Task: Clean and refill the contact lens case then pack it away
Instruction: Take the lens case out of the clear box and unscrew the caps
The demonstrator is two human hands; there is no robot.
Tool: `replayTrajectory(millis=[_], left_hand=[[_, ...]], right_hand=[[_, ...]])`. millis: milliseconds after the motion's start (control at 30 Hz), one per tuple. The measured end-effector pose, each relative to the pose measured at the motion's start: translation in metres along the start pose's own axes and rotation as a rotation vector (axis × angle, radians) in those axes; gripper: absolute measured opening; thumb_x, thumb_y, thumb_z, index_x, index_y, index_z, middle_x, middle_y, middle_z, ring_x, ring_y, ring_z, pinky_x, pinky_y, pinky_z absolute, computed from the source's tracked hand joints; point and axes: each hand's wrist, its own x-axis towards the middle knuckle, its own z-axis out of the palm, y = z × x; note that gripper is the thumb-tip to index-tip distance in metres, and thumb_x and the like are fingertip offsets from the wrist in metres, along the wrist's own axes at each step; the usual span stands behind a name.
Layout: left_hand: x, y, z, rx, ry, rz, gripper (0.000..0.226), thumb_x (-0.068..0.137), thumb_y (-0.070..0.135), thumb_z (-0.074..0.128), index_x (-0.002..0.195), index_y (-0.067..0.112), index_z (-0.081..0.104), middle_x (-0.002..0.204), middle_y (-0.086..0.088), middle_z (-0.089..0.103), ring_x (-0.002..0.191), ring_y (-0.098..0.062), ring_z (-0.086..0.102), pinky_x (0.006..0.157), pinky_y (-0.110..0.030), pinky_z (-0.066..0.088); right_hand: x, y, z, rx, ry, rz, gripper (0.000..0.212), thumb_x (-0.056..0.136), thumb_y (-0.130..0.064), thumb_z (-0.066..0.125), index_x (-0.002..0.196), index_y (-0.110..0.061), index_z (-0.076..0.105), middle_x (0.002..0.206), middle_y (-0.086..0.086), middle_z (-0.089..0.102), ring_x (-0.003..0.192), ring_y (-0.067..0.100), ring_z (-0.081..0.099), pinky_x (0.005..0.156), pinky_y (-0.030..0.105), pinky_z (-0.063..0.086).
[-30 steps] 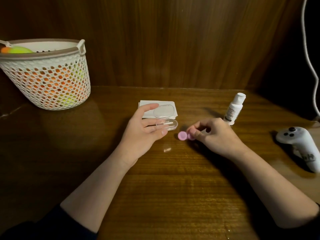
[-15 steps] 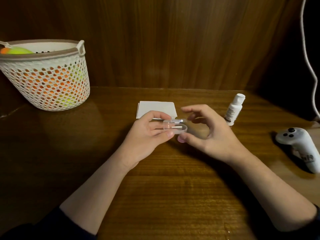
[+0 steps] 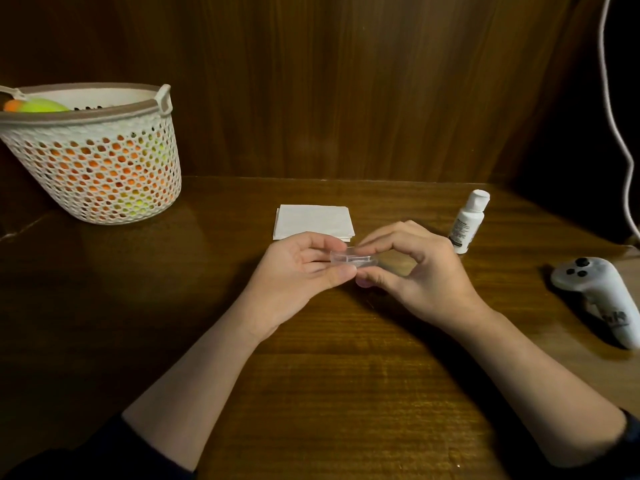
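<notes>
Clear plastic, thin-walled and glossy: the small box (image 3: 353, 260) sits pinched between both hands just above the wooden table (image 3: 346, 393), in front of the folded white tissue (image 3: 313, 220). The left hand (image 3: 294, 275) is curled around its left end, thumb below and fingertips (image 3: 330, 242) over the top. The right hand (image 3: 415, 271) closes on the right end the same way, thumb under, forefinger arched over the lid. A trace of pink shows under the right thumb, probably the lens case, though the view is too dim to be sure.

Such a box should be very light, stiff but brittle at any hinge, and slick under the fingers; I would hold it by the short ends or the long edges, pressing gently so the lid does not skew.

The white solution bottle (image 3: 467, 223) stands just right of the hands; its label carries print too small to read. Farther right lies a white controller (image 3: 599, 299) with dark markings I cannot make out. A perforated basket (image 3: 104, 181) stands far left.
</notes>
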Motion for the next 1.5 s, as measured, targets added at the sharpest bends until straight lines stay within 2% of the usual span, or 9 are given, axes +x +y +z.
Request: replayTrajectory(millis=[233,400,467,567,733,933,1067,1333,1500], left_hand=[[0.000,-0.002,0.000,0.011,0.009,0.012,0.043,0.072,0.033,0.090,0.111,0.019,0.078,0.110,0.004,0.082,0.109,-0.015,0.078,0.089,-0.029,0.064],[0.000,0.000,0.000,0.239,0.147,0.027,0.034,0.085,0.028,0.089,0.114,0.030,0.072,0.109,0.016,0.078,0.106,-0.001,0.073,0.086,-0.022,0.063],[0.000,0.002,-0.001,0.374,0.236,0.047,0.039,0.088,0.031,0.087,0.123,0.035,0.069,0.120,0.018,0.073,0.110,-0.002,0.070,0.088,-0.023,0.062],[-0.002,0.005,-0.004,0.525,0.287,0.057,0.053,0.093,0.030,0.081,0.142,0.036,0.063,0.138,0.016,0.065,0.116,-0.003,0.063,0.094,-0.029,0.061],[-0.003,0.007,-0.012,0.578,0.326,0.027,0.054,0.096,0.020,0.078,0.146,0.033,0.060,0.144,0.011,0.061,0.125,-0.009,0.059,0.106,-0.040,0.057],[-0.014,0.008,-0.031,0.624,0.284,-0.050,0.051,0.096,0.027,0.078,0.143,0.034,0.061,0.141,0.012,0.062,0.131,-0.008,0.054,0.114,-0.044,0.049],[-0.027,0.009,-0.059,0.774,0.361,-0.111,0.045,0.097,0.037,0.076,0.140,0.040,0.062,0.140,0.015,0.063,0.138,-0.014,0.046,0.121,-0.048,0.032],[-0.041,0.004,-0.091,0.943,0.391,-0.228,0.047,0.098,0.048,0.072,0.143,0.040,0.061,0.148,0.010,0.057,0.136,-0.019,0.035,0.100,-0.038,0.024],[-0.030,0.015,-0.062,0.941,0.368,-0.094,0.057,0.099,0.041,0.071,0.151,0.042,0.048,0.154,0.012,0.046,0.144,-0.018,0.032,0.119,-0.047,0.026]], right_hand=[[0.000,0.001,0.003,-0.025,0.015,-0.034,0.024,0.085,-0.032,0.087,0.107,-0.022,0.084,0.111,-0.012,0.079,0.107,0.007,0.070,0.092,0.037,0.055],[0.003,0.005,0.009,-0.112,-0.136,0.084,0.051,0.087,-0.050,0.083,0.134,-0.040,0.067,0.133,-0.026,0.063,0.124,0.002,0.056,0.094,0.012,0.043],[0.003,0.011,0.010,-0.204,-0.227,0.226,0.061,0.085,-0.066,0.077,0.139,-0.050,0.054,0.133,-0.030,0.053,0.124,0.000,0.048,0.094,0.016,0.040],[-0.001,0.020,0.008,-0.266,-0.345,0.332,0.060,0.079,-0.082,0.068,0.131,-0.055,0.055,0.126,-0.031,0.053,0.119,0.003,0.042,0.097,0.033,0.037],[-0.004,0.025,0.005,-0.163,-0.377,0.357,0.036,0.084,-0.067,0.076,0.116,-0.057,0.062,0.111,-0.033,0.064,0.116,0.002,0.044,0.094,0.032,0.043],[0.014,0.004,0.014,-0.143,-0.405,0.244,0.023,0.088,-0.055,0.078,0.109,-0.047,0.072,0.106,-0.030,0.069,0.108,-0.003,0.050,0.080,0.010,0.039],[0.029,-0.018,0.031,-0.049,-0.397,0.212,0.025,0.082,-0.056,0.083,0.104,-0.047,0.072,0.102,-0.035,0.069,0.105,-0.013,0.051,0.074,0.001,0.040],[0.037,-0.034,0.056,0.032,-0.475,0.246,0.029,0.084,-0.043,0.087,0.106,-0.046,0.069,0.097,-0.029,0.074,0.099,-0.012,0.064,0.074,0.004,0.050],[0.029,-0.023,0.034,0.013,-0.441,0.261,0.033,0.078,-0.047,0.087,0.106,-0.041,0.070,0.101,-0.041,0.069,0.098,-0.014,0.064,0.073,0.002,0.047]])
